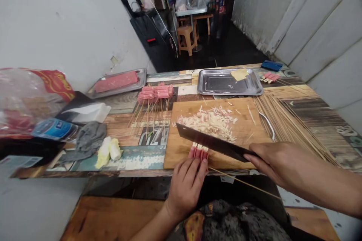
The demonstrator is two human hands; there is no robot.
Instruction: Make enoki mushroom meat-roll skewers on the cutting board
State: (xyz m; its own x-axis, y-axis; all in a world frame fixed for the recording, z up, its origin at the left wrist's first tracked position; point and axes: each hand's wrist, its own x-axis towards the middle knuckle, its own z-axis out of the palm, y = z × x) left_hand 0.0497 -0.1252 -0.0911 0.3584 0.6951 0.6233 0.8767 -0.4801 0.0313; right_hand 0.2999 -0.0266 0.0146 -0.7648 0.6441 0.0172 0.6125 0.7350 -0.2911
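My right hand (268,160) is closed round the handle of a cleaver (209,141), whose long dark blade slants across the wooden cutting board (178,111). My left hand (188,180) presses its fingers on several pink meat rolls (199,151) at the board's front edge, with pale ends that point toward the blade. A thin bamboo skewer (243,182) sticks out to the right from under that hand. Behind the blade lies a heap of pale shredded trimmings (210,120). Whether the blade touches the rolls, I cannot tell.
Left of the board are finished skewers (155,93), cabbage pieces (110,150), a grey cloth (90,139) and a bottle (55,128). Behind stand a tray of pink meat (115,83) and a metal tray (230,91) with a yellow sheet. Loose bamboo skewers (285,120) lie right.
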